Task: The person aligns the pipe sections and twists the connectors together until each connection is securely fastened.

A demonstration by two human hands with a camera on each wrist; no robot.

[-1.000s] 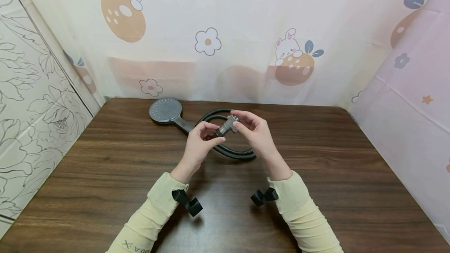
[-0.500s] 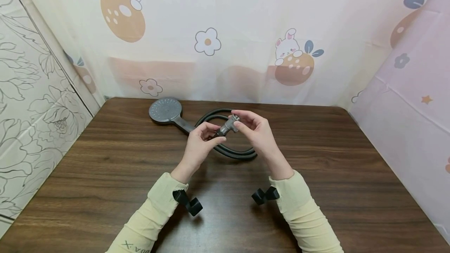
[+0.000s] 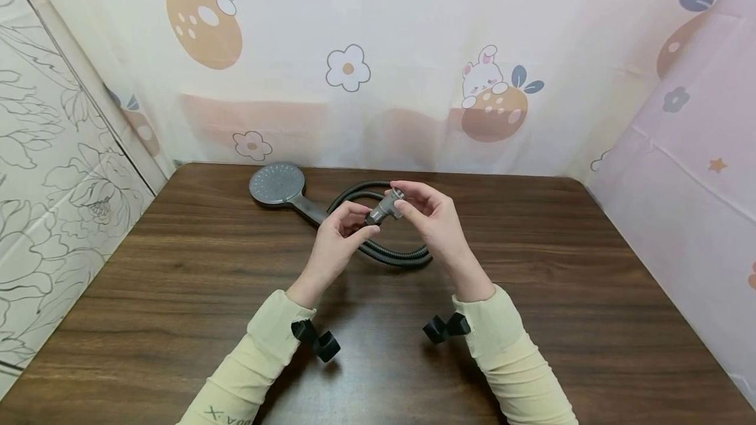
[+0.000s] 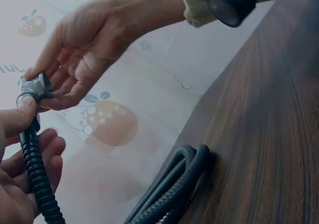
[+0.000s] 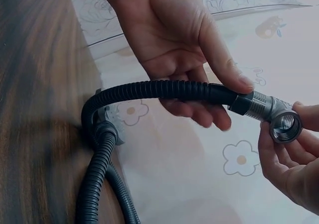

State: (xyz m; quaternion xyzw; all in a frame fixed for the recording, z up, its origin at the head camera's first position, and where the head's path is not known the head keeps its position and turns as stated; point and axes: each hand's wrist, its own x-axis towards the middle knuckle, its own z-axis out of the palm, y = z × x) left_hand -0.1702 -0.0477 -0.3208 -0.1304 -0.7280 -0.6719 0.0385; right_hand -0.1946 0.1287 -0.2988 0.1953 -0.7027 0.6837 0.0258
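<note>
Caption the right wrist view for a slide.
Left hand holds the black hose near its end; right hand grips the metal fitting.

Silver threaded fitting, tilted, in right fingers; black ribbed hose, end meeting fitting, between left fingers.

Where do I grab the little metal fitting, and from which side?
Probably pinch the metal fitting by its wider end, from the right, like the right hand: its threaded end points left toward the black hose, so leave that free.
</note>
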